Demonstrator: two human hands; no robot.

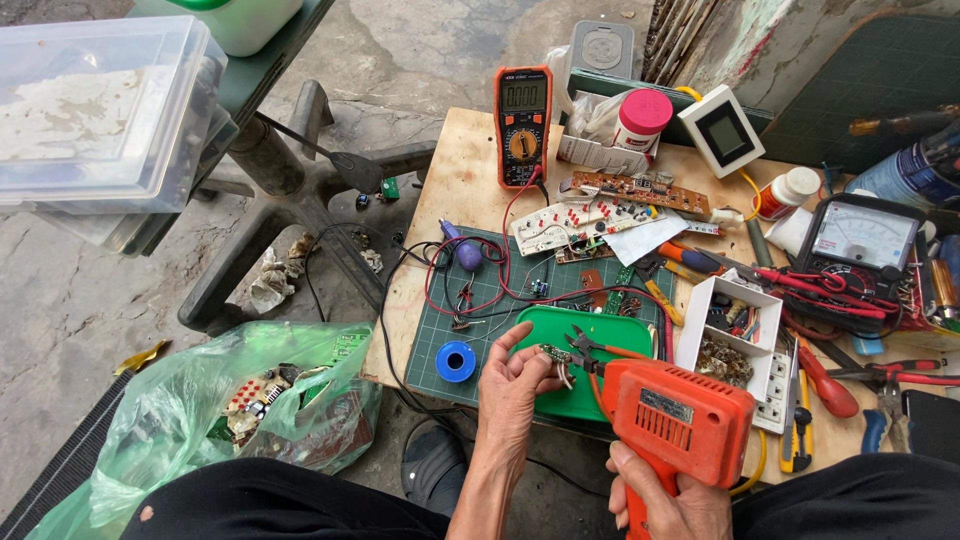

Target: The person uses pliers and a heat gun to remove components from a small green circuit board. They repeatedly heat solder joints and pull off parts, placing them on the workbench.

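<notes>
My left hand (512, 385) pinches a small green circuit board (553, 353) above a green plastic tray (580, 400). In my right hand (668, 500) is an orange pistol-shaped soldering gun (675, 420), gripped by its handle, its dark tip touching the small board. A pair of cutting pliers (597, 347) lies in the tray just behind the board. The tray rests on a green cutting mat (500, 305) on a wooden table (465, 170).
On the table: an orange multimeter (522, 122), long circuit boards (590, 215), red and black leads (470, 270), a blue solder spool (456, 361), a white parts box (728, 325), an analogue meter (865, 240), screwdrivers and pliers at the right. A green bag of scrap boards (240, 410) sits on the floor at left.
</notes>
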